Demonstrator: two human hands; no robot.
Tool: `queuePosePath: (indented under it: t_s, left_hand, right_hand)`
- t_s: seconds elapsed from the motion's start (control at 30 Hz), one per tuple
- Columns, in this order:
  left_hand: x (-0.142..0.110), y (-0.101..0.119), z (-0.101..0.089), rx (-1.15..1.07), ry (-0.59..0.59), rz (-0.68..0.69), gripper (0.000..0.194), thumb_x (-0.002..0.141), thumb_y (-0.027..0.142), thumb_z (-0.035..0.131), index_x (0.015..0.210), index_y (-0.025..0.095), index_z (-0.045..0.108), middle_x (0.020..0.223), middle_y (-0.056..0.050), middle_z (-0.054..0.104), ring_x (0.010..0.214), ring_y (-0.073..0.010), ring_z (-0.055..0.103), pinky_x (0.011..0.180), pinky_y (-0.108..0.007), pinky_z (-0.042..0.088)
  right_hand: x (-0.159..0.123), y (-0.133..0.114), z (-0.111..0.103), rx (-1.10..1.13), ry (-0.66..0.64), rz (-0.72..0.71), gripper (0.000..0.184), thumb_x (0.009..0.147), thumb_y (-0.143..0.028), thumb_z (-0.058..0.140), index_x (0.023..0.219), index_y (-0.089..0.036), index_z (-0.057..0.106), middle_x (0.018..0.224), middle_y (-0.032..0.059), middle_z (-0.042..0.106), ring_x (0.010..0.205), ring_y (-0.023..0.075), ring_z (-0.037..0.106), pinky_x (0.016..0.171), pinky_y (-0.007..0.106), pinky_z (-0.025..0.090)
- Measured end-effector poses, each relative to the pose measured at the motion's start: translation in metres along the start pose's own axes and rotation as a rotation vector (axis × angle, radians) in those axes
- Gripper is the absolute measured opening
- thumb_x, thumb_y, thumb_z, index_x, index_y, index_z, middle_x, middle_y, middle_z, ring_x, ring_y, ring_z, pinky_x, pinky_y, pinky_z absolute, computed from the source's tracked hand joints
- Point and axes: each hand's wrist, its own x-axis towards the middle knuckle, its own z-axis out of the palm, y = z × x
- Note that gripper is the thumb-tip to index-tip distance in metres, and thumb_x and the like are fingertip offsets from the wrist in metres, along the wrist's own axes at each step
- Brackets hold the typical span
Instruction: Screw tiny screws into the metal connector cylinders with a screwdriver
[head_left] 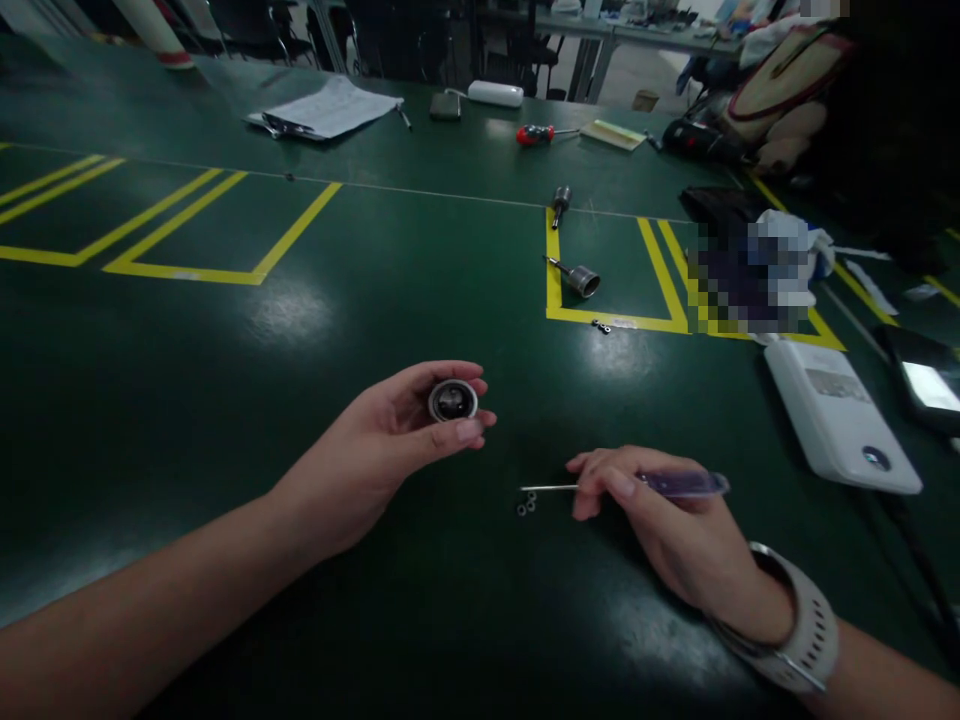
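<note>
My left hand (405, 425) is closed round a metal cup-shaped part (452, 400), its round open end facing up toward me. Dark inner surfaces show inside its rim. In my right hand (660, 510) is a screwdriver with a clear purple handle (686, 485). Its thin shaft (551, 488) points left, the tip just above several small metal nuts (527, 503) on the green table (420, 630). Whether the tip touches them I cannot tell. Farther off lie two metal cup-shaped parts with stems, one on its side (581, 280) and another behind it (561, 200).
More small nuts (601, 326) lie by the yellow tape (615, 318). A red and black screwdriver (536, 135), a notepad (613, 134) and papers (330, 108) are at the back. At right sits a white device (840, 415) with a dark cable, near another person's hand (784, 150).
</note>
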Motion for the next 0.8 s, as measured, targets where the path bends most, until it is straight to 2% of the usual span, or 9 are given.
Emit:
queuePosePath:
  t_s: [0.07, 0.23, 0.37, 0.5, 0.67, 0.8]
  left_hand:
    - [-0.002, 0.001, 0.002, -0.081, -0.031, -0.038, 0.031, 0.067, 0.016, 0.068, 0.098, 0.023, 0.068, 0.103, -0.007, 0.07, 0.094, -0.0272, 0.067, 0.075, -0.037, 0.059]
    - [-0.004, 0.001, 0.004, -0.09, -0.025, -0.072, 0.031, 0.067, 0.015, 0.067, 0.097, 0.023, 0.07, 0.107, -0.007, 0.07, 0.102, -0.0289, 0.064, 0.085, -0.042, 0.056]
    - [-0.003, -0.001, 0.003, -0.069, -0.021, -0.073, 0.032, 0.067, 0.014, 0.066, 0.097, 0.024, 0.07, 0.106, -0.007, 0.07, 0.104, -0.0283, 0.064, 0.087, -0.042, 0.055]
    - [-0.003, -0.002, 0.003, -0.04, -0.032, -0.06, 0.031, 0.068, 0.015, 0.065, 0.097, 0.024, 0.07, 0.106, -0.007, 0.07, 0.103, -0.0284, 0.064, 0.087, -0.042, 0.055]
    - [-0.004, -0.007, 0.004, 0.002, -0.023, -0.052, 0.034, 0.069, 0.014, 0.064, 0.101, 0.024, 0.069, 0.107, -0.007, 0.07, 0.102, -0.0272, 0.064, 0.088, -0.042, 0.054]
    - [-0.004, -0.015, 0.005, 0.013, -0.029, -0.029, 0.036, 0.07, 0.011, 0.063, 0.103, 0.025, 0.068, 0.11, -0.006, 0.068, 0.105, -0.0257, 0.062, 0.091, -0.042, 0.052]
  right_hand:
    - [0.0, 0.002, 0.001, -0.013, 0.011, 0.009, 0.022, 0.088, -0.026, 0.056, 0.071, -0.022, 0.068, 0.064, -0.0015, 0.066, 0.071, 0.0152, 0.063, 0.095, 0.04, 0.045]
    - [-0.002, 0.001, 0.002, -0.057, 0.069, -0.014, 0.025, 0.089, -0.026, 0.054, 0.067, -0.021, 0.065, 0.062, -0.0016, 0.062, 0.07, 0.0154, 0.06, 0.094, 0.042, 0.045]
    - [0.0, 0.0, 0.004, -0.099, 0.075, -0.047, 0.024, 0.089, -0.024, 0.053, 0.067, -0.021, 0.064, 0.063, -0.0019, 0.061, 0.067, 0.0144, 0.059, 0.091, 0.041, 0.048]
    - [0.001, -0.007, 0.007, -0.241, 0.067, -0.082, 0.025, 0.089, -0.023, 0.052, 0.066, -0.02, 0.062, 0.062, -0.0009, 0.06, 0.067, 0.0151, 0.061, 0.086, 0.04, 0.051]
    - [-0.007, -0.017, 0.01, -0.525, -0.072, -0.234, 0.017, 0.086, -0.013, 0.05, 0.075, -0.021, 0.06, 0.065, 0.0002, 0.06, 0.063, 0.015, 0.059, 0.089, 0.042, 0.049]
    - [-0.012, -0.016, 0.01, -0.642, -0.193, -0.334, 0.015, 0.08, -0.007, 0.053, 0.083, -0.02, 0.059, 0.071, 0.0018, 0.062, 0.068, 0.0169, 0.06, 0.097, 0.047, 0.044]
